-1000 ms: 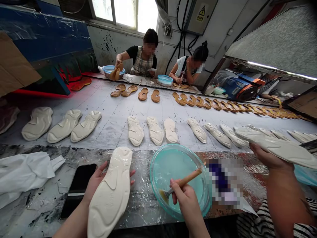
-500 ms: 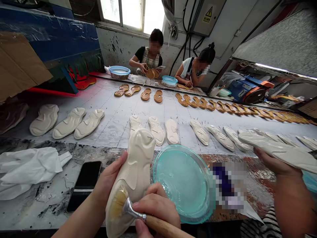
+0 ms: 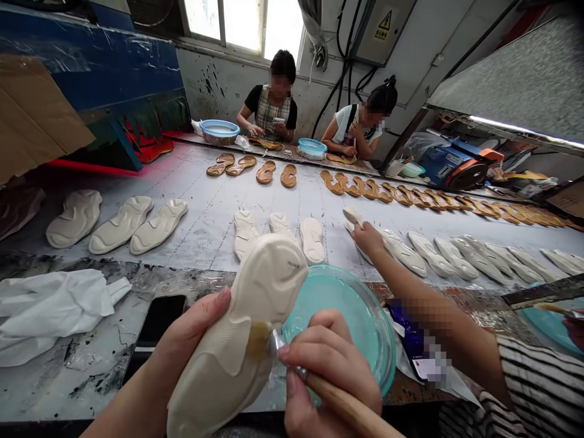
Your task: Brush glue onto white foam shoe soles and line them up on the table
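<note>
My left hand (image 3: 194, 328) grips a cream-coloured insole (image 3: 219, 380) by its left edge, tilted with the moulded face toward me. In my right hand (image 3: 335, 365) is a wooden-handled paintbrush (image 3: 258, 340), its wet yellowish bristles pressed on the insole near the middle. A glossy wet sheen covers parts of the surface, and a small dark mark shows close to the top end. Behind my right hand stands a turquoise basin (image 3: 391, 347) with pale liquid in it, partly hidden by that hand and the insole.
Cream insoles (image 3: 159, 226) lie in a row along the white conveyor belt (image 3: 205, 207), with tan ones (image 3: 396, 193) farther back. A co-worker's arm (image 3: 424, 298) reaches across from the right. A phone (image 3: 155, 322) and white cloth (image 3: 55, 310) lie left. Two people sit opposite.
The brush has moved up and right from the insole's lower end to its middle, and the insole has turned more clockwise. The co-worker's hand has set an insole at the belt.
</note>
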Motion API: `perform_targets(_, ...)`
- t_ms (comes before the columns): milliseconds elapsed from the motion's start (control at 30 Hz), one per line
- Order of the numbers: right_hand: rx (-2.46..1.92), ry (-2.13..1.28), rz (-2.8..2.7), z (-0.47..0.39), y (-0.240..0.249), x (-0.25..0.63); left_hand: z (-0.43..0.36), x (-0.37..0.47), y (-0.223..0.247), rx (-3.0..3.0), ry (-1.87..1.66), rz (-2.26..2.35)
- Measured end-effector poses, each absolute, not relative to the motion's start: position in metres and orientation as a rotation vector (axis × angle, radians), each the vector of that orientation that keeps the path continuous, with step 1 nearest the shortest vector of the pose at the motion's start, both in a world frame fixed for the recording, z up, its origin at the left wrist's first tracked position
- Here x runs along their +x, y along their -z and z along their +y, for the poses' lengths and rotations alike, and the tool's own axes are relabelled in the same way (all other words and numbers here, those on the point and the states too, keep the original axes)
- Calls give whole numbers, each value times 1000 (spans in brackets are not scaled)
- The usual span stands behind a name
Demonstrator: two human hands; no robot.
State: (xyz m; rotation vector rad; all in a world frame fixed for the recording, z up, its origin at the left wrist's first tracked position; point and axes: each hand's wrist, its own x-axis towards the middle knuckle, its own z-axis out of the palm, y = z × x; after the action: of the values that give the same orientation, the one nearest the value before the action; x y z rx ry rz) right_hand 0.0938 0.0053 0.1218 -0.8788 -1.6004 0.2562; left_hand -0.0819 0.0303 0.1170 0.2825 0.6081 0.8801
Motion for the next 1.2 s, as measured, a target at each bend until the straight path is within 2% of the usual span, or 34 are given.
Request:
perform_targets(133,-898,-156,-1604,9,-135,98,30,-88,-119,281,-872,628)
perform_targets(500,-988,-28,-1496,-9,-124,82,43,-88,-128,247,-817,385)
perform_targets(767,-1039,95,-1528,-26,-85,80,61,-91,-141,156,-1236,674)
perform_targets(1067,-1004,-80,-1317,-20,-106,48,47,-54,-135,428,-1679,906)
perform_targets(1200,-1060,1,-1337,-24,-113,40,44,-51,-130,709,-1796,1039)
